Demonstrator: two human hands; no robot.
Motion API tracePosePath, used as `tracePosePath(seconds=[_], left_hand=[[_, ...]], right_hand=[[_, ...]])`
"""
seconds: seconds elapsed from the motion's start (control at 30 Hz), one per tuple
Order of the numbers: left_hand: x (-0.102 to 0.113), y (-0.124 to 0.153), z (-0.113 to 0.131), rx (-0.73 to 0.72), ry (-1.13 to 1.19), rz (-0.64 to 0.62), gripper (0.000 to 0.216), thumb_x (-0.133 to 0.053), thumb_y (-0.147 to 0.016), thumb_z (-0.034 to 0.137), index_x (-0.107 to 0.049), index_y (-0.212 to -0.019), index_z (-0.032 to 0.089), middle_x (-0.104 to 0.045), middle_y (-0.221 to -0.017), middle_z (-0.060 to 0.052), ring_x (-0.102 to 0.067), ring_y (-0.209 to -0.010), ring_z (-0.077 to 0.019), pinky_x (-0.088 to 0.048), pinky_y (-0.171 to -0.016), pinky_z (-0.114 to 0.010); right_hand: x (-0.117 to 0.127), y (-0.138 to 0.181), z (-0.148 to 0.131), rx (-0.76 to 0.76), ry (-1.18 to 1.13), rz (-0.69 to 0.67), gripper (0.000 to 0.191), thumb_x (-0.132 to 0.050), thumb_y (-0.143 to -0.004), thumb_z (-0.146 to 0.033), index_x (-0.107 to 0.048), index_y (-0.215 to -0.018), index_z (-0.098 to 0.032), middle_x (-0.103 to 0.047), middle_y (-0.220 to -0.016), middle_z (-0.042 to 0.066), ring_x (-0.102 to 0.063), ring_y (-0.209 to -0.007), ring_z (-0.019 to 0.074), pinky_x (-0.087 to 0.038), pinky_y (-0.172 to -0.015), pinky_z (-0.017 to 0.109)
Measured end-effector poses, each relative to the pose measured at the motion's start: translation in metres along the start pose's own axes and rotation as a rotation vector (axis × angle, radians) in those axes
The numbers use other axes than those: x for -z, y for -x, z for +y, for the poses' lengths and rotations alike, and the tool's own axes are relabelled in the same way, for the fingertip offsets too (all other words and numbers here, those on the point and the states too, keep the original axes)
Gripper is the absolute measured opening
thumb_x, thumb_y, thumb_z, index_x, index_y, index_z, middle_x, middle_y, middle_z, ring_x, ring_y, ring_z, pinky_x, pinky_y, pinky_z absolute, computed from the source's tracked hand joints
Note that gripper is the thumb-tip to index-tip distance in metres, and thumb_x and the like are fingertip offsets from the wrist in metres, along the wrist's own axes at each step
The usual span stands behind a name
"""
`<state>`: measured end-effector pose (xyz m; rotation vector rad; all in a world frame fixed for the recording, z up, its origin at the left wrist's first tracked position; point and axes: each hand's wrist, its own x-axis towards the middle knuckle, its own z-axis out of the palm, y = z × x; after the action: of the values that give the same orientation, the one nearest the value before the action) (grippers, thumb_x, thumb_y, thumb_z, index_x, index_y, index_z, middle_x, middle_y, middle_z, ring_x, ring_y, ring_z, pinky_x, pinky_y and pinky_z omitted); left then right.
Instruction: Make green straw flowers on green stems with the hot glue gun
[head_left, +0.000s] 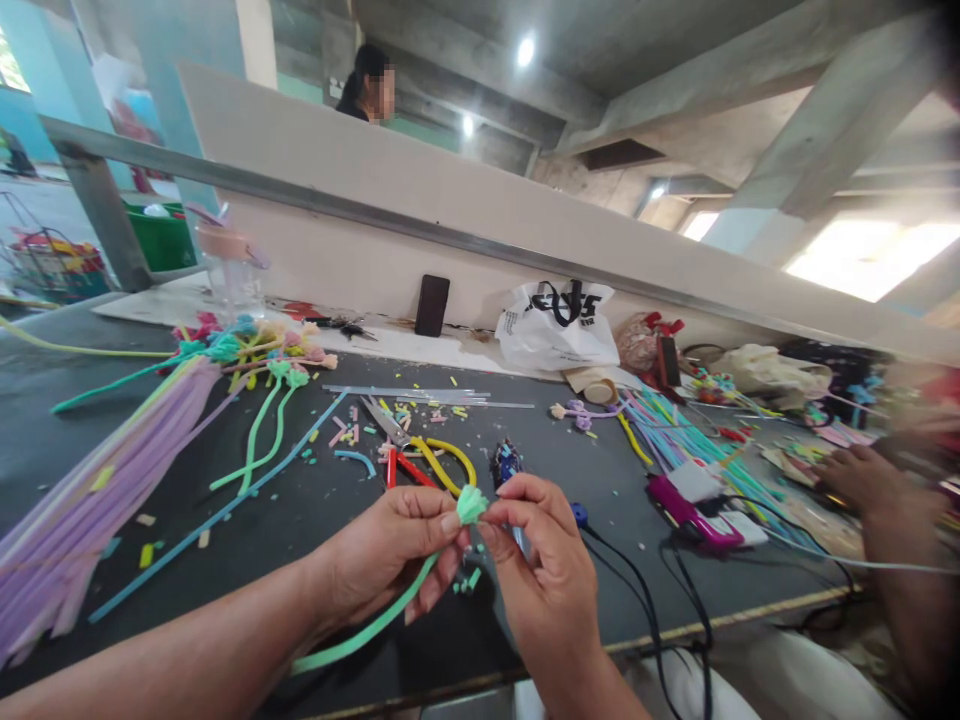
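Between my hands is a mint-green flower (471,505) with a ruffled head on a long green fuzzy stem (375,627) that hangs down to the left. My left hand (405,545) pinches it just under the head. At the head's right edge, the thumb and fingertips of my right hand (544,565) are pressed together on the petals. Just beyond lie scissors (444,466) with yellow handles and a red-handled tool (409,467), partly hidden. A dark blue object (507,458) sits behind my right fingers. Small green clippings (469,580) lie below the flower.
Left are purple stems (142,460) with colourful flower heads and a clear cup (229,265). Clear sticks (427,397), a phone (432,305) and a white bag (559,325) lie farther back. Right are a magenta device (690,512), black cables (637,590) and a co-worker's hand (862,475).
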<state>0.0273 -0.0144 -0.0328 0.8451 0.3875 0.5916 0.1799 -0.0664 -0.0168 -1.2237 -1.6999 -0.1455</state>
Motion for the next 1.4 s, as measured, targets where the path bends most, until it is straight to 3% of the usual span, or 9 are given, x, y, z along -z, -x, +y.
tracePosePath(seconds=[0.27, 0.47, 0.67, 0.97, 1.1, 1.23, 1.4], left_hand=[[-0.002, 0.001, 0.000, 0.023, 0.013, -0.013, 0.020, -0.059, -0.080, 0.028, -0.059, -0.069, 0.012, -0.058, -0.049, 0.001, -0.047, -0.029, -0.0047, -0.037, -0.025, -0.011], [0.002, 0.002, 0.001, 0.062, 0.091, -0.148, 0.018, -0.055, -0.083, 0.026, -0.058, -0.073, 0.011, -0.056, -0.054, 0.000, -0.049, -0.032, -0.0061, -0.038, -0.025, -0.012], [0.006, -0.001, 0.001, 0.044, 0.172, -0.261, 0.017, -0.053, -0.084, 0.027, -0.057, -0.076, 0.012, -0.055, -0.057, 0.000, -0.049, -0.033, -0.0062, -0.040, -0.027, -0.014], [0.004, 0.000, 0.002, 0.031, 0.162, -0.227, 0.019, -0.050, -0.086, 0.025, -0.058, -0.074, 0.012, -0.056, -0.057, -0.001, -0.051, -0.034, -0.0065, -0.041, -0.027, -0.013], [0.005, -0.001, 0.002, 0.024, 0.136, -0.188, 0.019, -0.052, -0.085, 0.027, -0.058, -0.075, 0.012, -0.057, -0.057, -0.001, -0.052, -0.035, -0.0066, -0.041, -0.028, -0.013], [0.005, 0.000, 0.002, 0.047, 0.092, -0.168, 0.020, -0.054, -0.084, 0.029, -0.058, -0.074, 0.012, -0.057, -0.057, 0.000, -0.051, -0.034, -0.0061, -0.040, -0.027, -0.012], [0.003, 0.002, 0.004, 0.079, 0.028, -0.159, 0.023, -0.061, -0.079, 0.033, -0.059, -0.072, 0.011, -0.056, -0.054, 0.001, -0.050, -0.033, -0.0058, -0.040, -0.028, -0.013]], right_hand=[[0.000, 0.001, -0.001, 0.012, -0.028, 0.000, 0.009, -0.055, -0.082, -0.014, -0.057, -0.077, -0.020, -0.054, -0.085, 0.002, -0.053, -0.079, 0.0154, -0.044, -0.069, 0.029], [0.009, 0.001, -0.003, -0.083, -0.092, -0.017, 0.010, -0.052, -0.085, -0.016, -0.059, -0.089, -0.023, -0.053, -0.102, 0.004, -0.054, -0.094, 0.0178, -0.044, -0.080, 0.033], [0.007, 0.002, -0.007, 0.016, 0.013, -0.013, 0.023, -0.046, -0.087, -0.012, -0.059, -0.103, -0.022, -0.053, -0.108, 0.005, -0.052, -0.101, 0.0175, -0.042, -0.084, 0.033], [0.009, 0.004, -0.008, 0.154, 0.113, -0.048, 0.032, -0.046, -0.085, -0.007, -0.057, -0.112, -0.020, -0.053, -0.112, 0.007, -0.053, -0.098, 0.0184, -0.036, -0.087, 0.037], [0.009, 0.003, -0.009, 0.160, 0.103, -0.023, 0.029, -0.048, -0.083, -0.006, -0.058, -0.107, -0.019, -0.053, -0.109, 0.007, -0.053, -0.096, 0.0180, -0.038, -0.084, 0.036], [0.009, 0.002, -0.010, 0.109, 0.045, 0.011, 0.015, -0.052, -0.082, -0.009, -0.059, -0.090, -0.019, -0.054, -0.098, 0.006, -0.054, -0.092, 0.0177, -0.042, -0.079, 0.034], [0.015, -0.003, -0.008, 0.054, 0.039, -0.084, 0.007, -0.054, -0.081, -0.014, -0.058, -0.083, -0.020, -0.054, -0.096, 0.006, -0.055, -0.086, 0.0184, -0.043, -0.077, 0.036]])
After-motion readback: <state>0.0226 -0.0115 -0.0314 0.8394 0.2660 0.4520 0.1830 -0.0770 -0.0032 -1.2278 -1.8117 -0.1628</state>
